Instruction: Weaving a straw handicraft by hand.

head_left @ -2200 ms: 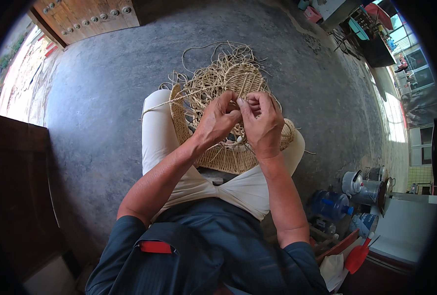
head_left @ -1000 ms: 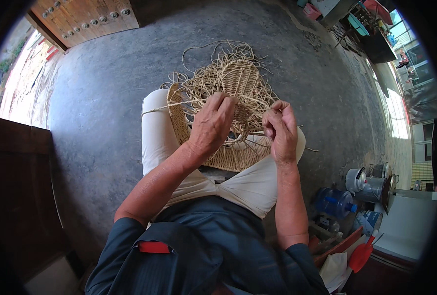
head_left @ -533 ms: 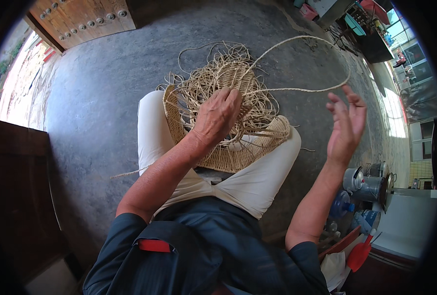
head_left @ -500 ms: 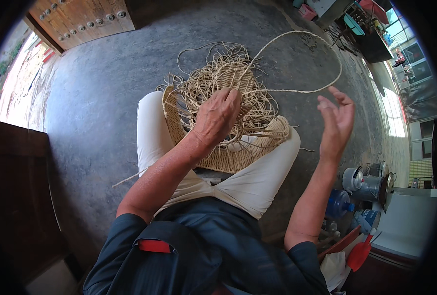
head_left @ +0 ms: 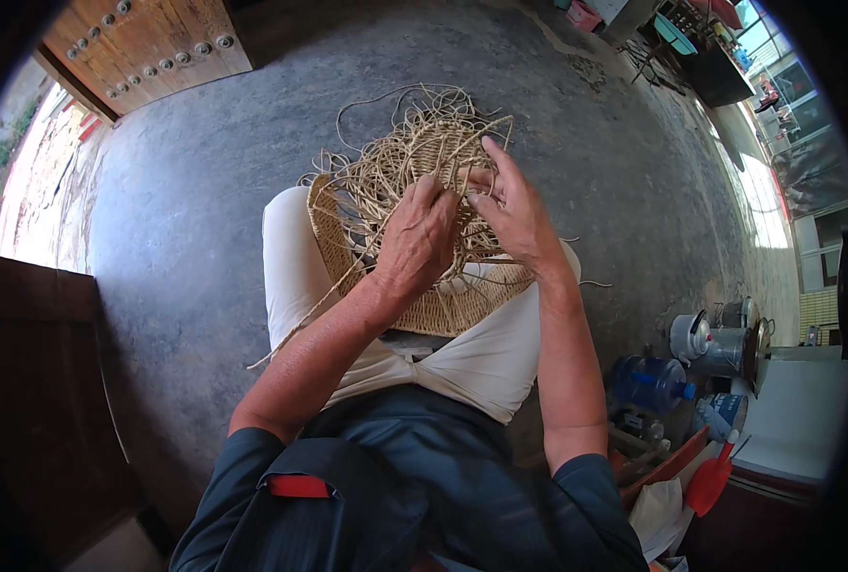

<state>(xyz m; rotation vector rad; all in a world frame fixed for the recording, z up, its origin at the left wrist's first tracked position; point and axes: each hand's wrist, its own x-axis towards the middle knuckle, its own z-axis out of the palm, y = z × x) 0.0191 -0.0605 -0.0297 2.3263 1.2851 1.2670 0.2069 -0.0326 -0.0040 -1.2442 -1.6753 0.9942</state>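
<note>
A woven straw-coloured piece [head_left: 434, 313], with a curved braided band and many loose cord ends [head_left: 386, 157], lies between my knees. My left hand [head_left: 418, 231] is closed at the middle of the weave, gripping it with the fingertips; the exact strands are hidden under the knuckles. Close on its right, my right hand [head_left: 517, 214] has its thumb and curled fingers on a straw cord at the weave, while the index finger reaches up beside a small loop [head_left: 505, 129]. One cord end [head_left: 295, 334] trails past my left forearm over the thigh.
Grey concrete floor [head_left: 186, 191] surrounds me. A studded wooden door [head_left: 147, 48] stands at the far left, and dark wooden furniture [head_left: 33, 353] at the left. On the right are a blue water bottle [head_left: 648, 381], a kettle [head_left: 689, 336], metal pots [head_left: 724, 353] and a red scoop-like thing [head_left: 708, 486].
My right hand has moved left from the open side to the weave, and its fingers have closed in. The large cord loop on the right has been drawn in. My left hand stays on the weave.
</note>
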